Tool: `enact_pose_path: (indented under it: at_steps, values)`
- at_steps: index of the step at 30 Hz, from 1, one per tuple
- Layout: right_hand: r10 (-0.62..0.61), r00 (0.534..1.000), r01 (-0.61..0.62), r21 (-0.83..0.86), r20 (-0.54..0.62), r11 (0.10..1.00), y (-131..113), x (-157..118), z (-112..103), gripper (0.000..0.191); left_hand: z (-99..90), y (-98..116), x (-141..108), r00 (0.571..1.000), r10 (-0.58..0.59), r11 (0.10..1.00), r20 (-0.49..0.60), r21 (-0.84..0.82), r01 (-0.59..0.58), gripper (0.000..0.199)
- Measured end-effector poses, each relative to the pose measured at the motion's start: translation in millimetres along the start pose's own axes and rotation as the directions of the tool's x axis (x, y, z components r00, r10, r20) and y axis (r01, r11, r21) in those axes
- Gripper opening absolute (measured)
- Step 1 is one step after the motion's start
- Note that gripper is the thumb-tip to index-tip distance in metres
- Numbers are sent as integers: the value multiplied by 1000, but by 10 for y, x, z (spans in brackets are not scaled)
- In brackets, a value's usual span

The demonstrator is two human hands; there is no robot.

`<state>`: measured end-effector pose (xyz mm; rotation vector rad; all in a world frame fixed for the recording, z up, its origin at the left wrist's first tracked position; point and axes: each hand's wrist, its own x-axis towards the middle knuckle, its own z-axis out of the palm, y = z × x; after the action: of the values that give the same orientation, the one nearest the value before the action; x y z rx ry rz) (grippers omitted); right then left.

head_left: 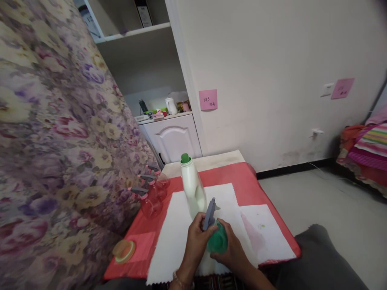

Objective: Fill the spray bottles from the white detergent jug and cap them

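Over the white cloth, a spray bottle with a green body (pixel 218 239) and a grey spray head (pixel 209 215) is between my hands. My left hand (pixel 196 237) is closed on the grey head at the bottle's neck. Around the side and base of the green body, my right hand (pixel 232 249) is wrapped. Just behind them stands a pale green jug-like bottle (pixel 191 183) with a handle and a green piece (pixel 185 157) in its mouth. Whether the spray head is fully seated on the neck is hidden by my fingers.
Several pink spray bottles (pixel 151 205) with grey heads line the table's left edge. A round yellowish lid (pixel 124 251) lies front left. The white cloth (pixel 169 241) and a white sheet (pixel 267 237) cover part of the red table (pixel 223 173). A floral curtain (pixel 60 141) hangs close on the left.
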<state>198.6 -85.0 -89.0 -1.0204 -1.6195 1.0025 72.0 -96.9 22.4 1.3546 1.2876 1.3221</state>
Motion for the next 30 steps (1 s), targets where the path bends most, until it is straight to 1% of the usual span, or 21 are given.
enact_pose_path:
  at_steps: [1,2,3,5,6,8,9,11,13,15,17,19,21,22,24,27,28,30]
  values:
    - [2,1000,-2,-5,-1,1000,9,0,3,94,10,-7,4,1000,-17,1000,-26,-2,17,21]
    - [0,1000,0,-5,-2,1000,16,0,4,94,7,-8,7,999,-31,1000,-30,-1,31,23]
    - [-5,1000,5,0,-2,1000,21,1,5,94,-9,-4,8,999,-33,999,-11,5,34,27]
    - [-21,1000,21,16,5,1000,21,1,2,94,-67,16,5,996,-9,1000,85,22,7,39]
    - [-32,999,31,23,9,999,18,0,-1,94,-98,26,2,990,5,1000,142,27,-9,41]
    - [-51,999,50,34,14,998,14,-3,-6,93,-137,38,-5,977,18,999,214,28,-24,37]
    - [-60,998,59,36,14,998,14,-5,-7,93,-137,37,-6,977,15,999,214,26,-21,33]
    - [-61,998,61,28,11,998,24,-8,-5,94,-100,22,-3,988,1,1000,151,15,-3,26]
    - [-39,999,39,10,7,999,40,-8,1,95,-43,3,7,998,-12,1000,54,7,11,21]
    - [-14,1000,14,-5,1,1000,54,-6,7,96,-10,-9,15,1000,-27,1000,-4,4,27,23]
    - [-12,1000,12,-9,-3,1000,58,-5,11,96,-24,-6,16,999,-32,999,21,11,31,32]
    - [-36,999,36,-2,-4,999,51,-5,7,95,-70,5,10,994,-20,1000,106,18,18,39]
    - [-70,998,70,14,0,997,41,-5,0,95,-110,13,4,984,-8,1000,176,27,4,36]
    - [-82,997,82,23,3,996,37,-5,-4,94,-117,14,4,983,-7,1000,183,28,2,32]
    - [-81,997,81,28,1,996,37,-5,-7,93,-104,8,11,991,-8,1000,133,15,6,26]
    - [-36,999,36,-3,-18,999,49,-9,2,94,-43,0,31,1000,-25,999,9,-32,25,27]
    - [-22,1000,22,-15,-19,1000,52,-10,7,95,-25,5,34,999,-29,999,-14,-39,29,29]
    - [-7,1000,6,-30,-15,1000,50,-12,13,96,-7,28,28,999,-25,999,-27,-29,24,31]
